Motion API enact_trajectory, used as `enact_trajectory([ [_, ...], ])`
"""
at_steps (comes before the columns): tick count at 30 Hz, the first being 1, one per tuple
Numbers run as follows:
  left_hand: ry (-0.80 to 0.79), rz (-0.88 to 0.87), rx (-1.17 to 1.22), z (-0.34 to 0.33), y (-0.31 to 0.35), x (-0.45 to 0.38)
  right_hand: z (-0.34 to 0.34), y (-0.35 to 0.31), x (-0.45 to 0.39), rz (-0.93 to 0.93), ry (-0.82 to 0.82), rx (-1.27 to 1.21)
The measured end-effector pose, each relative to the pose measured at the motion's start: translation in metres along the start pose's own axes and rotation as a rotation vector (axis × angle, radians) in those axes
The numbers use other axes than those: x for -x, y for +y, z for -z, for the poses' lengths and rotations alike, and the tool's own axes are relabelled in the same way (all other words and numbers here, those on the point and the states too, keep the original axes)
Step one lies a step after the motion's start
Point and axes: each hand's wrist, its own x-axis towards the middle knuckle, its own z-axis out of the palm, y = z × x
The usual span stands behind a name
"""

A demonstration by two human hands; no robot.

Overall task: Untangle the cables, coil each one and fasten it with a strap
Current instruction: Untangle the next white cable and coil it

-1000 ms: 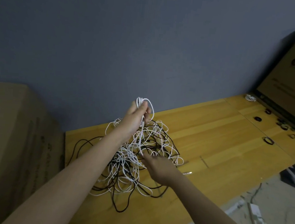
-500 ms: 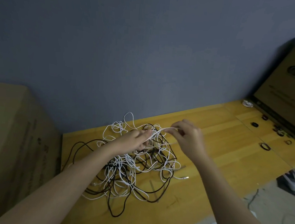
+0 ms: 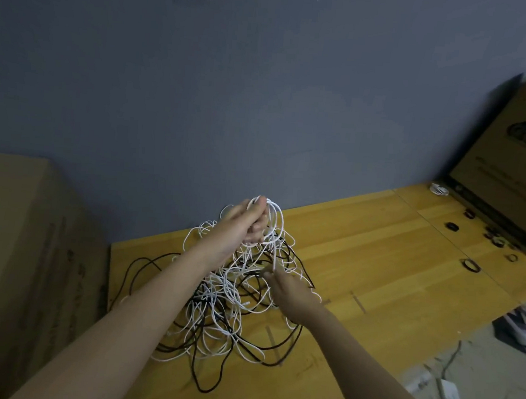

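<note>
Head view: hands, left [image 3: 247,226] gripping, right [image 3: 292,291] seemingly pinching white cable [image 3: 273,228] over yellow wooden table [image 3: 375,271], grey wall [image 3: 263,105].

Above the yellow wooden table [image 3: 360,270], the left hand [image 3: 247,223] grips a raised bunch of white cable loops [image 3: 274,222] while the right hand [image 3: 292,291], lower down, seems to pinch one white strand over the black-and-white tangle [image 3: 224,316], straps [image 3: 470,265] lying well apart.

Tangled cables [image 3: 225,303] crowding the table's [image 3: 375,271] left end; bare wood mid-table; black straps [image 3: 470,265] and leaning cardboard box [image 3: 516,162] blocking its far right corner.
</note>
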Motion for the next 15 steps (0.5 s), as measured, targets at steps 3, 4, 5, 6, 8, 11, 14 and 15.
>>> enact_trajectory([
  [3, 0.044, 0.015, -0.253, -0.008, -0.010, -0.001, -0.005, -0.015, 0.004, 0.191, 0.009, 0.475],
  [4, 0.056, 0.010, -0.363, -0.010, -0.014, -0.002, -0.005, -0.023, 0.006, 0.265, 0.048, 0.548],
  [5, 0.070, 0.003, -0.469, -0.010, -0.019, -0.003, -0.003, -0.028, 0.007, 0.327, 0.088, 0.558],
  [6, 0.087, 0.001, -0.572, -0.009, -0.023, -0.005, -0.002, -0.033, 0.008, 0.386, 0.120, 0.531],
  [8, 0.117, 0.011, -0.775, -0.002, -0.027, -0.008, 0.004, -0.040, 0.012, 0.441, 0.175, 0.395],
  [11, 0.063, 0.070, -1.091, 0.014, -0.033, -0.011, 0.014, -0.039, 0.015, 0.377, 0.247, 0.230],
  [14, -0.072, 0.114, -1.312, 0.023, -0.039, -0.008, 0.025, -0.018, 0.010, 0.331, 0.377, 0.259],
  [15, -0.104, 0.132, -1.316, 0.024, -0.039, -0.006, 0.031, -0.010, 0.007, 0.283, 0.399, 0.251],
])
